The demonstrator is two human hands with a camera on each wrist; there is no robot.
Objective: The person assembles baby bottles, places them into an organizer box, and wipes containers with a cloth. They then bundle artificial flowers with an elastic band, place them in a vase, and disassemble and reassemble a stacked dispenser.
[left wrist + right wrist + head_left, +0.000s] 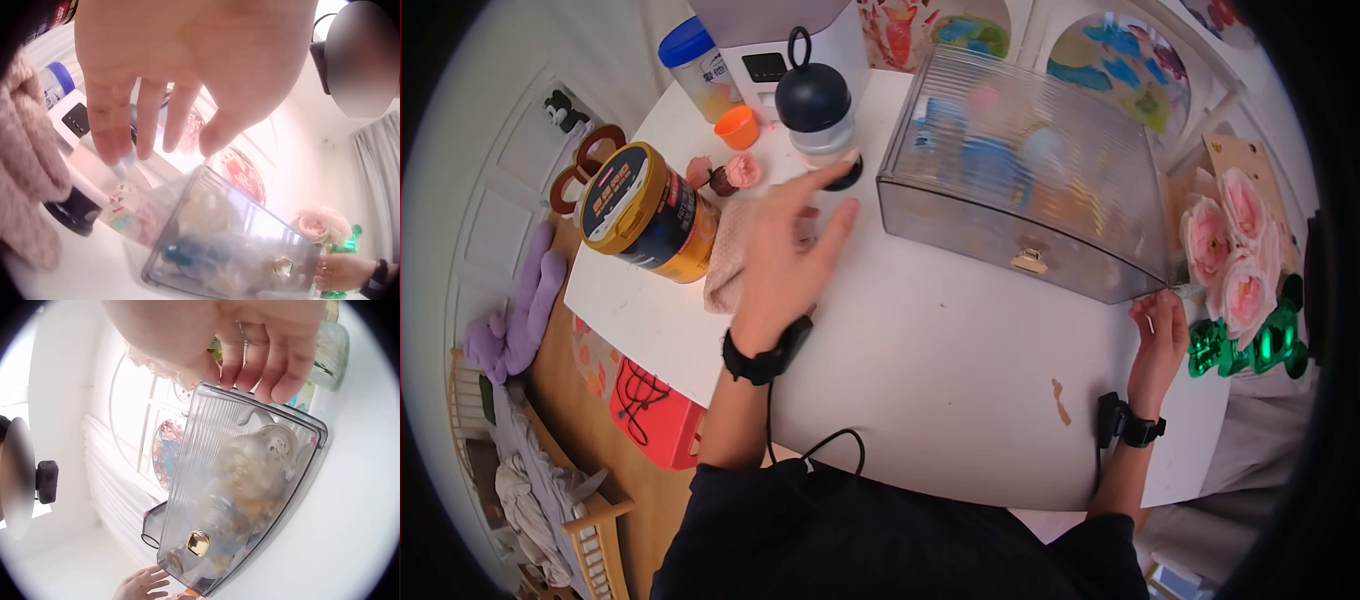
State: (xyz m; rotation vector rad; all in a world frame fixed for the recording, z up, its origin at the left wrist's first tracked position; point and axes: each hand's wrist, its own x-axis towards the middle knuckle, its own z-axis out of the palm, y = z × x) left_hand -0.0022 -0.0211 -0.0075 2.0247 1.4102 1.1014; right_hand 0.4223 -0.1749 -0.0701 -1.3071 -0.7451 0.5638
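My left hand is held over the table with straight, spread fingers and nothing in its grasp. Its fingertips overlap a clear bottle with a black domed, looped lid in the head view. Just left of that hand lies a pink fuzzy cloth. A clear grey ribbed storage box with a gold latch stands closed, full of blurred items. At its front right corner is my right hand. In the right wrist view, the bent fingertips rest against the box's end.
A yellow-lidded tub stands at the table's left. Behind are an orange cup, artificial roses, a blue-lidded jar and a white appliance. Pink roses and a green shiny ornament sit beside my right hand.
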